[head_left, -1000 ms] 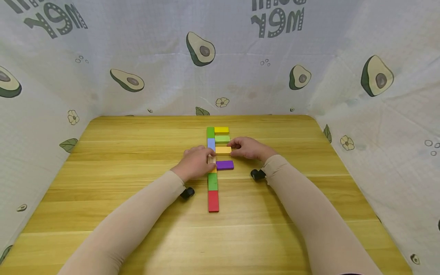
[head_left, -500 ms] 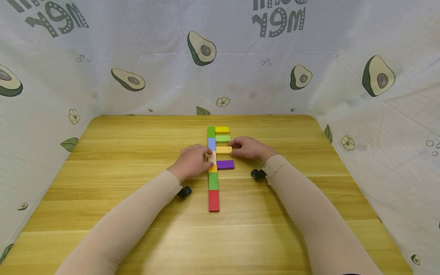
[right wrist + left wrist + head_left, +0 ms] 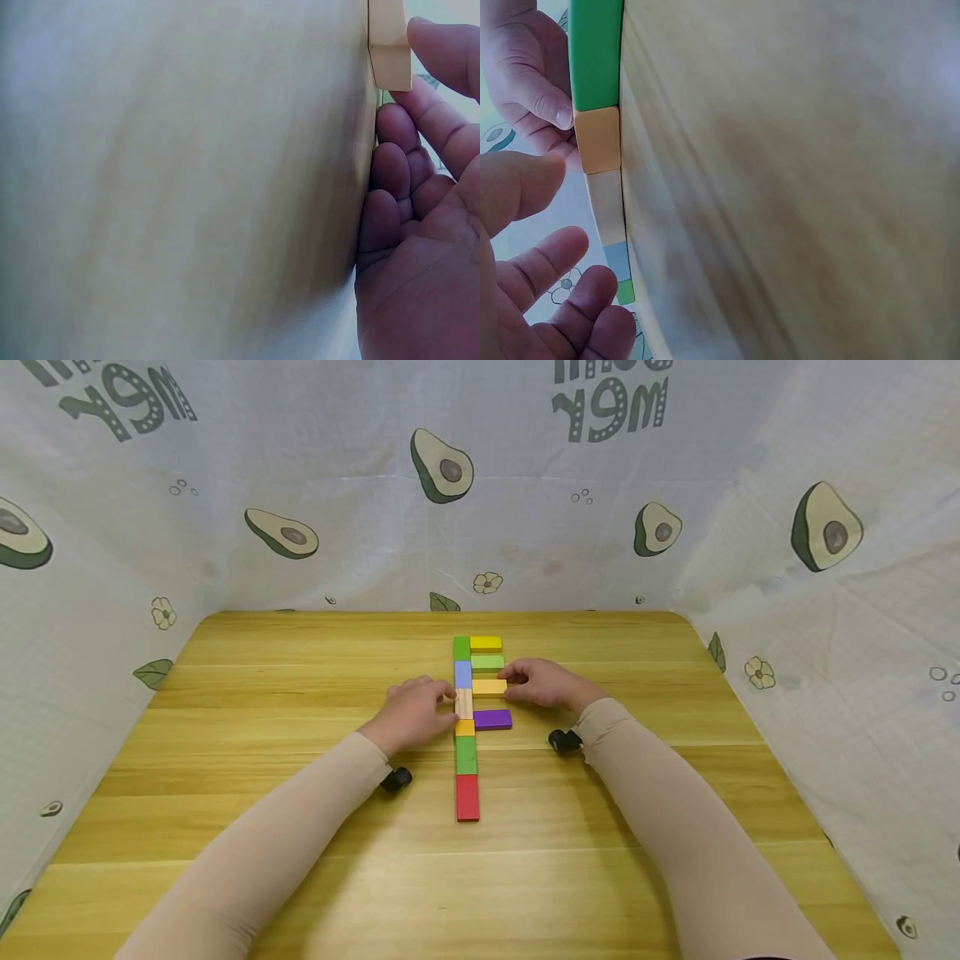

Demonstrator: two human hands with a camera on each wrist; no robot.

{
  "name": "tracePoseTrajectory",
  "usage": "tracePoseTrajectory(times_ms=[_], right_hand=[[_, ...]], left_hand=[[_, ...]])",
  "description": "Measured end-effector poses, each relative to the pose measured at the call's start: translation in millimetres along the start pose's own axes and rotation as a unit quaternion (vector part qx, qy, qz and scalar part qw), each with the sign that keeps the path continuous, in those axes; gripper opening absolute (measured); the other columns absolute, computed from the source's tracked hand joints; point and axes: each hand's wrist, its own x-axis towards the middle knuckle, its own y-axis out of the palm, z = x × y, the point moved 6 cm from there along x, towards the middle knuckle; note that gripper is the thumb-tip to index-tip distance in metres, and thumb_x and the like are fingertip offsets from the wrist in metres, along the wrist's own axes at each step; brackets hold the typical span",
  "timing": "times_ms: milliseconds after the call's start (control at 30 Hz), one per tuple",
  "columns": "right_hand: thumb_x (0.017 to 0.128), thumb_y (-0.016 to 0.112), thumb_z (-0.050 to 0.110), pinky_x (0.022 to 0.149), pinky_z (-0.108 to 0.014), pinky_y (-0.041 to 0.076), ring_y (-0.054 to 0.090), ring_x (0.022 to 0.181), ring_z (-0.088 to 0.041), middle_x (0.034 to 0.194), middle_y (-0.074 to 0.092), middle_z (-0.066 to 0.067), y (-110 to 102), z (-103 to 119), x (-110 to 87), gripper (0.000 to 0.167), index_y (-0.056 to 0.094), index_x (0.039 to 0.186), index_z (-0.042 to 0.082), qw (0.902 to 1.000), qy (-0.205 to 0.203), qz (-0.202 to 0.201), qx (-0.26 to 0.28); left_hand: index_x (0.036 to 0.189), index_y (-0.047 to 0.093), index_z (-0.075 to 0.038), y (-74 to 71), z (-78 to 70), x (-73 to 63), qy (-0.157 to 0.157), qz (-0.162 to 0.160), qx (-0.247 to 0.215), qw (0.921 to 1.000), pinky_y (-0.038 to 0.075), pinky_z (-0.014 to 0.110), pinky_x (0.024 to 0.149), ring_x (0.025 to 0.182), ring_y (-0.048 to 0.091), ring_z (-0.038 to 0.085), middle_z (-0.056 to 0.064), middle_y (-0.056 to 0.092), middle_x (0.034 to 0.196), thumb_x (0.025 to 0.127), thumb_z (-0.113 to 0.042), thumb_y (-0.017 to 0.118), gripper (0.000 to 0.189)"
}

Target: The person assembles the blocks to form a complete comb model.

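A column of flat wooden blocks lies on the table: from the far end a green block (image 3: 462, 648), a blue block (image 3: 462, 674), a plain wood block (image 3: 465, 703), an orange block (image 3: 466, 727), another green block (image 3: 467, 755) and a red block (image 3: 467, 797). Just left of the plain block is my left hand (image 3: 414, 713), thumb and fingers spread, holding nothing. My right hand (image 3: 549, 683) pinches the right end of a light orange block (image 3: 489, 688) between thumb and index finger. That block juts right from the column. The left wrist view shows the column edge-on.
Other blocks also stick out rightward from the column: a yellow block (image 3: 486, 643), a light green block (image 3: 487, 664) and a purple block (image 3: 492, 720). An avocado-print cloth (image 3: 525, 543) surrounds the wooden table (image 3: 300, 652) at the back and sides.
My left hand has drawn back leftward from the column, uncovering the plain wood block. My right hand stays at the light orange block's end. The blocks keep their arrangement.
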Motion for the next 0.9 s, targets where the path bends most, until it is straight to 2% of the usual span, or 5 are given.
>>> tracePoseTrajectory(times_ms=[367,633,900], right_hand=[[0.1,0.071,0.021,0.107,-0.042,0.047,0.055,0.113,-0.025,0.125,0.065,-0.011,0,0,-0.4,0.042,0.064,0.138,0.007,0.9999,0.005,0.003,0.013],[0.1,0.071,0.022,0.11,-0.044,0.046,0.056,0.114,-0.026,0.126,0.065,-0.011,1,0,0.3,0.042,0.063,0.139,0.007,0.9999,0.003,0.001,0.011],[0.1,0.07,0.021,0.11,-0.044,0.046,0.056,0.114,-0.026,0.127,0.065,-0.012,1,1,0.6,0.043,0.063,0.14,0.007,1.0,-0.001,0.0,0.009]], left_hand=[[0.136,0.066,-0.018,1.5,4.9,-2.6,0.005,0.007,-0.007,0.9999,0.034,0.052,0.11,0.128,0.058,0.026,0.004,0.065,0.13,0.1,-0.044,0.069,0.044],[0.138,0.065,-0.018,-0.3,9.8,-5.3,0.003,0.01,-0.007,0.9999,0.033,0.053,0.112,0.136,0.055,0.029,0.004,0.064,0.137,0.101,-0.045,0.068,0.046],[0.137,0.066,-0.018,0.1,14.1,-6.1,-0.003,0.007,-0.002,1.0,0.035,0.053,0.111,0.136,0.056,0.029,0.004,0.065,0.138,0.1,-0.047,0.068,0.047]])
